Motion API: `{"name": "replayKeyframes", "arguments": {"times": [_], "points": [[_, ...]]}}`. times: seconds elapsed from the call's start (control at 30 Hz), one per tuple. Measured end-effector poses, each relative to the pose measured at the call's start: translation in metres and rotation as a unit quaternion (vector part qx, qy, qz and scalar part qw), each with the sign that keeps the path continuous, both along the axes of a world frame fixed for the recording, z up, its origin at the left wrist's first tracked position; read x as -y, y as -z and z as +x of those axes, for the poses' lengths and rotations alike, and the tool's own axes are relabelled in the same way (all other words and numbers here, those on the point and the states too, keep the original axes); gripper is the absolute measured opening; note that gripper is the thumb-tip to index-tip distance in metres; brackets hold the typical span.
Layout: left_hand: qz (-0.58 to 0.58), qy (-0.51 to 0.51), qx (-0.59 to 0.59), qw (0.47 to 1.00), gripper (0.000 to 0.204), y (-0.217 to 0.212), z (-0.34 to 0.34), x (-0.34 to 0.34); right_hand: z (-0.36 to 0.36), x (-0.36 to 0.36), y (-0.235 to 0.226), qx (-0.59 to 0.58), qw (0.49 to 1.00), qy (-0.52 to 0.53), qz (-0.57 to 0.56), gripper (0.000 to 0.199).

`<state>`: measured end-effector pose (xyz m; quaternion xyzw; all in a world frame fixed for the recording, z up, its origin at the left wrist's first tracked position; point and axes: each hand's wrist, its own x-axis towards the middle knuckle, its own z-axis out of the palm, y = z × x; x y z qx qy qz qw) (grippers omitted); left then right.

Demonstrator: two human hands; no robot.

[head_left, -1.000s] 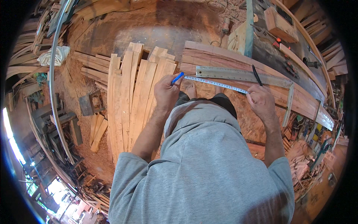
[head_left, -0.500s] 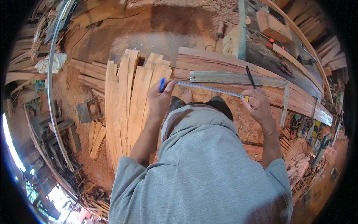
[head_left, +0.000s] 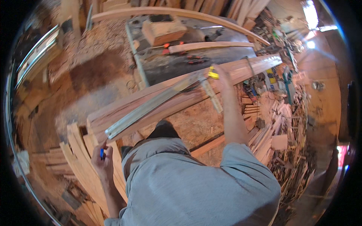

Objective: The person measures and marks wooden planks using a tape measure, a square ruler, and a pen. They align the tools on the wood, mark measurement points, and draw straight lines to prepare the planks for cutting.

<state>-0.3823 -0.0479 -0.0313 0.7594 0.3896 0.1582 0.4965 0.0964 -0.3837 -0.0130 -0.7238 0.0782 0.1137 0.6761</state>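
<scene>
Two hands in the head view, well apart. Right hand [head_left: 222, 75] is up at the far end of the long plank [head_left: 181, 98], fingers closed round a folding rule [head_left: 210, 94]; the rule's yellow tip shows just above the knuckles, and its loose segment hangs down and toward the person across the plank edge, blurred. Left hand [head_left: 102, 162] is low at the near left, fingers curled tight on a blue pen [head_left: 102, 153], only the pen's top showing above the fist. It sits over the stack of thin slats [head_left: 81, 158], just beside the plank's near end; can't tell if it touches the wood.

A metal straightedge [head_left: 151, 106] lies flat along the plank, running from the near left end up toward the right hand. Plank rests tilted across the frame, lower left to upper right, over a chipboard surface [head_left: 196, 126].

Behind it: a machine table [head_left: 177, 64] with a wood block [head_left: 164, 30] and a short strip [head_left: 209, 46] on top. A bent strip [head_left: 177, 13] arcs across the top. Offcuts [head_left: 290, 150] piled on the floor to the right. Grey shirt [head_left: 196, 188] fills the bottom centre.
</scene>
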Motion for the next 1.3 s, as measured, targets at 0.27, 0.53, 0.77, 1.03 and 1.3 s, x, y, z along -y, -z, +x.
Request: {"name": "replayKeyframes", "arguments": {"times": [0.27, 0.53, 0.77, 1.03, 1.3], "points": [[0.211, 0.198, -0.007, 0.957, 0.051, -0.017, 0.113, 0.051, 0.125, -0.033, 0.060, 0.061, 0.954, -0.155, -0.248, 0.050], [0.289, 0.210, -0.162, 0.920, 0.055, -0.019, 0.179, 0.081, 0.145, -0.027, 0.043, 0.390, 0.752, -0.191, -0.497, 0.040], [0.266, 0.257, -0.191, 0.909, 0.050, -0.023, 0.196, 0.075, 0.042, 0.035, -0.024, 0.167, 0.811, -0.380, -0.413, 0.047], [0.200, 0.342, -0.218, 0.892, 0.051, -0.051, 0.207, 0.067, 0.005, 0.061, -0.012, 0.154, 0.848, -0.404, -0.306, 0.056], [0.049, 0.303, -0.246, 0.920, 0.054, -0.033, 0.135, 0.074, -0.042, 0.003, -0.007, 0.137, 0.803, -0.387, -0.432, 0.027]]}}
